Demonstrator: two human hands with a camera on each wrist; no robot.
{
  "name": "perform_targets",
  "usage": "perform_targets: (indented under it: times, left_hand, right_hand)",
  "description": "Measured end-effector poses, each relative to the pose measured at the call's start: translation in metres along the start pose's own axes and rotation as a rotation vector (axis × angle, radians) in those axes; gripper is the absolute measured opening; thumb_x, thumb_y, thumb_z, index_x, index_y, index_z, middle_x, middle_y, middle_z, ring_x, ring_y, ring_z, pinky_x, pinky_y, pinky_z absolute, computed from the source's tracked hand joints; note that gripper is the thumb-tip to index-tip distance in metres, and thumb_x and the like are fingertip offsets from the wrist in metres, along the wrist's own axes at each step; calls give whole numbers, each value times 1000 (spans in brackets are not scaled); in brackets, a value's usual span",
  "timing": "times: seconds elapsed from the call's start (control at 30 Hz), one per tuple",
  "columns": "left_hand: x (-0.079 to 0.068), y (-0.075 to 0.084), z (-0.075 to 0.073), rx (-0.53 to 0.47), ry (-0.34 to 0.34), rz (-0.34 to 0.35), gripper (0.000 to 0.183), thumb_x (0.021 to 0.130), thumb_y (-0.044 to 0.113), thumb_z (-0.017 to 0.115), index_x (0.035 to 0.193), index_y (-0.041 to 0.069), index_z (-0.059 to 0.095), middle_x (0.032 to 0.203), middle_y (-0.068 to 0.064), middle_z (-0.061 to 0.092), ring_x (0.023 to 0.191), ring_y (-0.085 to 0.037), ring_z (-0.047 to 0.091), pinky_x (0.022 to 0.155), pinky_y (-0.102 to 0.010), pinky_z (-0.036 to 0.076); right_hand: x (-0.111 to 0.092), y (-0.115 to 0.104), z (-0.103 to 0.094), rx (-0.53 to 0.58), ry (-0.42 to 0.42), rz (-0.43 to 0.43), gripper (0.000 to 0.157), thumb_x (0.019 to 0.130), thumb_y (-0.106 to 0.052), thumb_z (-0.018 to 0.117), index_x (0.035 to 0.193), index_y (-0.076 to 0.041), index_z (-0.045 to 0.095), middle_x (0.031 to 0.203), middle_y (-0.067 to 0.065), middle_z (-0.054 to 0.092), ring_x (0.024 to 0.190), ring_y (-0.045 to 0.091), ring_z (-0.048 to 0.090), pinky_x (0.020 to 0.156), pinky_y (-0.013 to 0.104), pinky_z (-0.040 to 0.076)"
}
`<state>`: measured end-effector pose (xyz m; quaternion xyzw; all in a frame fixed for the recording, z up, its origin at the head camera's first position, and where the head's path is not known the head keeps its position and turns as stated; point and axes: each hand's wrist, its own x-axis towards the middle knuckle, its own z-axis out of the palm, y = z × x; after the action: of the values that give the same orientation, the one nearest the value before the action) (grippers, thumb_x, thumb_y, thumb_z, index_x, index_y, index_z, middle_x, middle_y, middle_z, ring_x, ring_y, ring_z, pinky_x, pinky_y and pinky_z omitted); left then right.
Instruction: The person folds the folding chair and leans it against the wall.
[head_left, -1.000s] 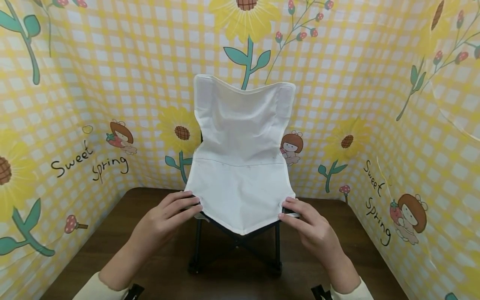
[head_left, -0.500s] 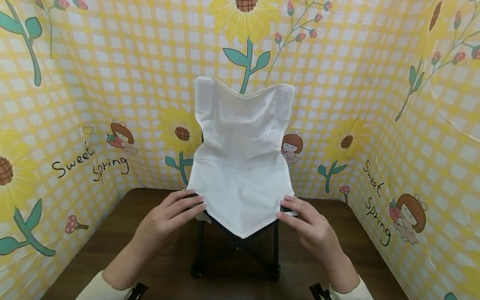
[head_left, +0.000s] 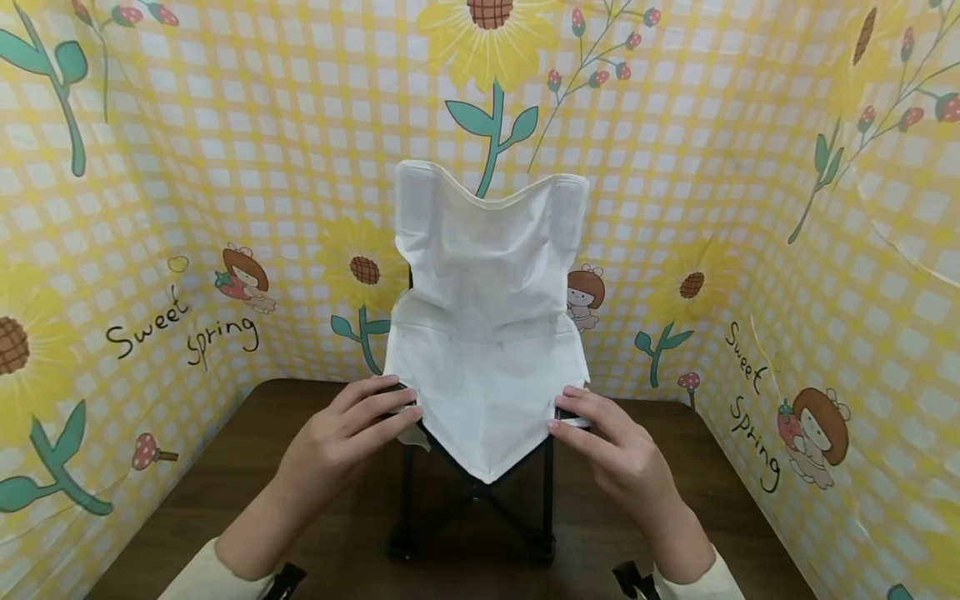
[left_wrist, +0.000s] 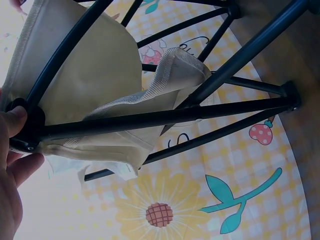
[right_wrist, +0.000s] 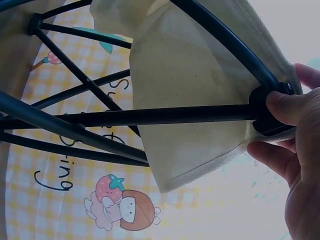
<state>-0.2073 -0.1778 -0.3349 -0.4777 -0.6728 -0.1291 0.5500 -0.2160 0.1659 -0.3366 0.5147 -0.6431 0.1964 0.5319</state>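
A small folding chair with a white fabric seat and back [head_left: 487, 375] stands upright on black tubular legs [head_left: 548, 492] in the middle of the head view. My left hand [head_left: 345, 433] grips its front left corner, fingers over the top. In the left wrist view the thumb [left_wrist: 16, 120] presses a black corner joint from beneath. At the front right corner my right hand [head_left: 622, 450] pinches the matching black joint [right_wrist: 270, 112], thumb below and fingers above. The fabric sags between the two corners and comes to a point at the front. A loose fabric flap hangs below the left hand.
The chair stands on a dark brown wooden table [head_left: 217, 500]. Yellow-and-white checked cloth [head_left: 285, 208] printed with sunflowers and cartoon figures encloses the back and both sides. Crossed black tubes [right_wrist: 85, 120] run under the seat.
Both hands have come closer together, the left one more, drawing the front corners inward. The chair's legs stand nearer each other, the fabric sags more, and its top edge is slightly lower.
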Motion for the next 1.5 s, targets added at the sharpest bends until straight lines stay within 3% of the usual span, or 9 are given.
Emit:
perform_targets:
  times: [0.3, 1.5]
  left_hand:
    - [5, 2, 2, -1, -3, -7, 30, 101, 3, 45, 115, 10, 71, 109, -8, 70, 100, -33, 65, 84, -33, 55]
    - [28, 1, 8, 25, 42, 15, 28, 99, 0, 48, 109, 7, 73, 107, -10, 71, 98, -33, 66, 80, -35, 56]
  right_hand:
    - [7, 0, 2, -2, 8, -14, 27, 96, 5, 50, 103, -5, 75, 107, 21, 67, 100, 35, 66, 91, 34, 53]
    - [27, 2, 12, -14, 14, -42, 26, 96, 4, 52, 106, -5, 74, 108, 19, 68, 99, 34, 66, 91, 37, 53]
